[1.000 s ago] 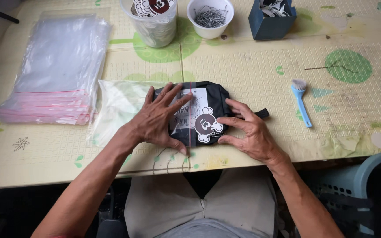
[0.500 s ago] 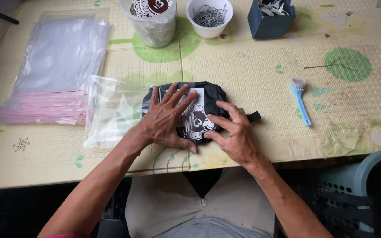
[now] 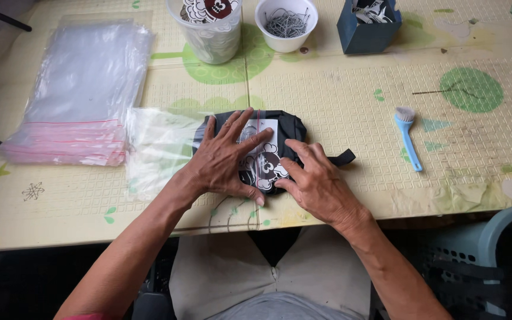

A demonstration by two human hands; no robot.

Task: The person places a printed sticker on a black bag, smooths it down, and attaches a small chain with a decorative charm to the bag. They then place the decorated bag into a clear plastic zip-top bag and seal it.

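Note:
A folded black fabric item [image 3: 288, 126] with a cartoon tag on it lies partly inside a clear plastic bag [image 3: 156, 147] on the table. My left hand [image 3: 227, 157] lies flat on the fabric with fingers spread, pressing it down. My right hand [image 3: 315, 181] rests on the item's right side, fingers pushing against it near a black strap [image 3: 342, 158] that sticks out to the right.
A stack of clear zip bags [image 3: 78, 95] lies at the left. At the back stand a clear cup of cartoon tags [image 3: 208, 26], a white bowl of metal pins [image 3: 285, 24] and a blue box [image 3: 367, 25]. A small blue brush [image 3: 408, 136] lies right. A grey-blue basket [image 3: 493, 237] sits low right.
The black item has slid left, further into the clear bag, under both hands. The bag's mouth now covers more of the fabric.

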